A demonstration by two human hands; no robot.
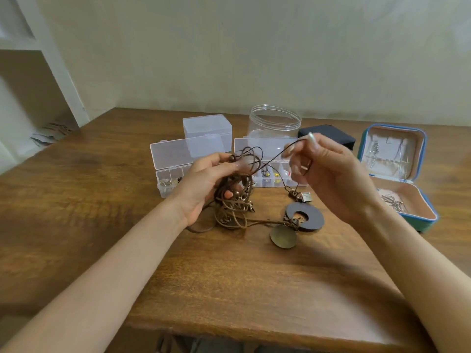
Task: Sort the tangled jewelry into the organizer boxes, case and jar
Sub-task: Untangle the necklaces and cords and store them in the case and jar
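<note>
I'm watching the left hand [204,184] grip the tangled brown cord necklaces [234,202] just above the bench [229,289], its fingers [221,161] curled round the bundle. The right hand [331,174] pinches one cord strand [275,157] at its fingertips, pulled taut. A dark ring pendant [309,217] and a brass disc [283,236] lie on the wood. Behind are two open organizer boxes. The left organizer box [173,154] holds gold findings, and the right organizer box [262,146] holds yellow beads. A clear jar [274,123] stands open. The blue case [421,225] is open too, with chains in its lid and hooks in its base.
</note>
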